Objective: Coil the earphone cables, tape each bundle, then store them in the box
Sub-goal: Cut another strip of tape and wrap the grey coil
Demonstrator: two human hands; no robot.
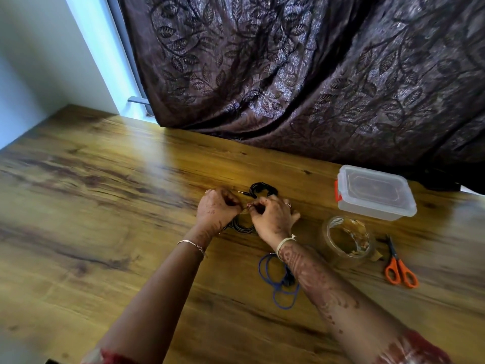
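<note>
My left hand (216, 208) and my right hand (273, 218) meet over a coiled dark earphone cable (242, 227) lying on the wooden table (105, 206). Both pinch the coil's top, with what looks like a bit of clear tape between the fingertips. Just behind the hands lies a second coiled black cable (262, 189), its jack plug pointing left. A loose blue cable (278, 282) sprawls under my right forearm, partly hidden. The clear plastic box (375, 193) with an orange latch stands closed to the right.
A roll of clear tape (346, 240) stands right of my right wrist. Orange-handled scissors (399, 266) lie beyond it. A dark leaf-patterned curtain (315, 74) drapes onto the table's far edge behind the box.
</note>
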